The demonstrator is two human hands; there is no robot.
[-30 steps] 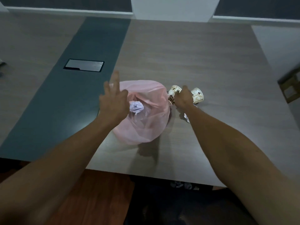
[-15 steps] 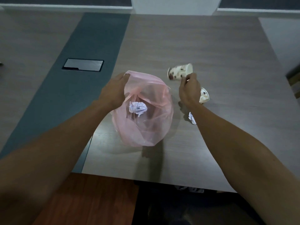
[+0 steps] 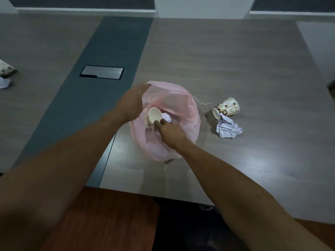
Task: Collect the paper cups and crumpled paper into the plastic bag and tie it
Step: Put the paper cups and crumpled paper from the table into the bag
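Right hand (image 3: 171, 132) holding paper cup (image 3: 154, 115) at frame centre may miss if left hand (image 3: 131, 104), gripping the rim, lets plastic bag (image 3: 183, 105) collapse

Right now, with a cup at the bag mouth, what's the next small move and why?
Probably let go of the cup: the right hand has it inside the pink bag, whose rim the left hand holds open, so it should drop next to the paper ball. Another cup and crumpled paper wait on the table.

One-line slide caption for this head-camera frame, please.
Right hand lowers a paper cup into the pink plastic bag held open by the left hand; another cup lies nearby.
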